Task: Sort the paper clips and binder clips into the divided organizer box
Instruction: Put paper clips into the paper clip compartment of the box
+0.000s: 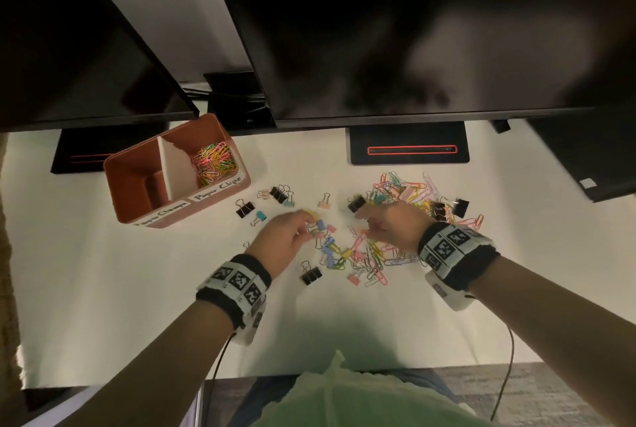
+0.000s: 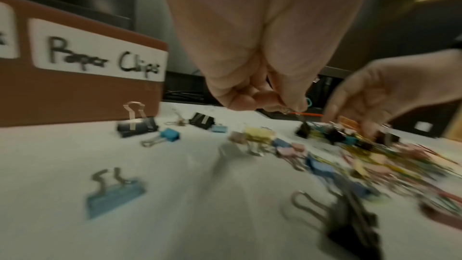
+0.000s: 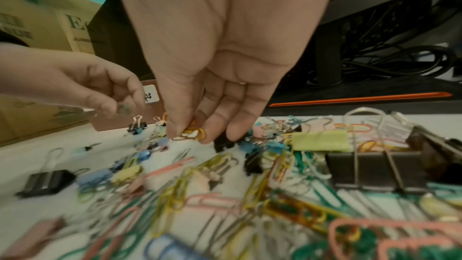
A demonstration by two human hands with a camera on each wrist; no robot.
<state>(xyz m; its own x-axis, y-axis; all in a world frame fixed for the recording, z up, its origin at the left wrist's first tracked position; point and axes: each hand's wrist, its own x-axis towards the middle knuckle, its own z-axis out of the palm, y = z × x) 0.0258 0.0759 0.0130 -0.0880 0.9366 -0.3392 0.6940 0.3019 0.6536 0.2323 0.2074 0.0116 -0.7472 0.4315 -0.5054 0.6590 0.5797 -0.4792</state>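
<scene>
The brown organizer box (image 1: pixel 130 182) stands at the back left of the white table. Its right compartment, labelled "Paper Clips" (image 2: pixel 100 54), holds coloured paper clips (image 1: pixel 215 163); nothing shows in its left compartment. A mixed pile of clips (image 1: pixel 395 192) lies at the centre right. My left hand (image 1: pixel 308 225) hovers over small pastel binder clips (image 1: pixel 321 225), fingers curled, pinching a thin wire clip (image 2: pixel 287 109). My right hand (image 3: pixel 190 133) is over the pile's left edge and pinches a few yellow and white paper clips (image 3: pixel 193 132).
Black binder clips lie loose near the box (image 1: pixel 245 209), in front of the pile (image 1: pixel 311 275) and at its right (image 1: pixel 459 206). Two dark monitors overhang the table's back, with a stand base (image 1: pixel 409 148) behind the pile. A cardboard box (image 3: pixel 37 27) stands at the left.
</scene>
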